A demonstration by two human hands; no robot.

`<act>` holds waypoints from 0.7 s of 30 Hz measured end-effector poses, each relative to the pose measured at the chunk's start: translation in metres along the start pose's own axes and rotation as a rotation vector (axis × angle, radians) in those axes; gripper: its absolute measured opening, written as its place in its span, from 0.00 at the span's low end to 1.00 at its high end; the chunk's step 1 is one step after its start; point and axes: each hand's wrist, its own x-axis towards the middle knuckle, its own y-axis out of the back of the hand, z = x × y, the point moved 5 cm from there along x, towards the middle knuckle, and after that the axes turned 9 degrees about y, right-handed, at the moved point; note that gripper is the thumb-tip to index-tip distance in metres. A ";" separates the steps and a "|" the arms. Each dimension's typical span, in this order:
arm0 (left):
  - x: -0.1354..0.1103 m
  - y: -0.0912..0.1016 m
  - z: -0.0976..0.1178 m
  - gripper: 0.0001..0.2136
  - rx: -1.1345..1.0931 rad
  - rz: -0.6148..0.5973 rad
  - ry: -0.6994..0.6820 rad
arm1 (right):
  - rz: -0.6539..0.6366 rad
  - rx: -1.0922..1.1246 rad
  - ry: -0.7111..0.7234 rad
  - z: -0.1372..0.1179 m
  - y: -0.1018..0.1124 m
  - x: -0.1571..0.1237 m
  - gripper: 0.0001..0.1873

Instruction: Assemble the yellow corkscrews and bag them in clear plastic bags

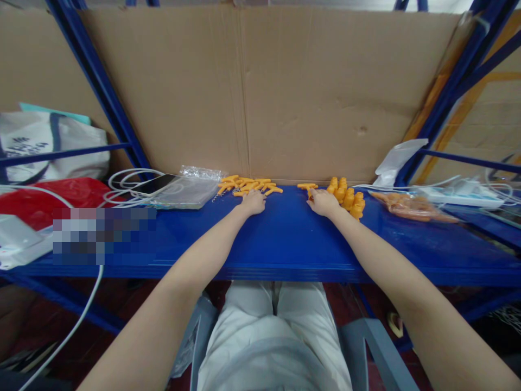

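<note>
My left hand [254,202] rests at the near edge of a loose pile of orange branched plastic pieces [233,183], some with small metal chains. Its fingers are bent down at the pieces, and what lies between them is hidden. To the right, my right hand [324,202] has its fingers closed at a small orange branched piece, just in front of another orange piece [306,185]. Close beside that hand, partly behind its wrist, several rounded orange figures [342,190] stand in rows on the blue tabletop [280,239].
A clear plastic bag [191,190] and a phone [153,185] with white cables lie on the left. On the right are a bag of orange pieces [411,206] and a white power strip [464,196]. Cardboard [293,98] walls the back between blue posts.
</note>
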 end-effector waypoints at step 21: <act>0.001 0.006 0.012 0.20 -0.197 0.118 -0.148 | 0.061 0.055 -0.209 0.051 0.013 -0.005 0.22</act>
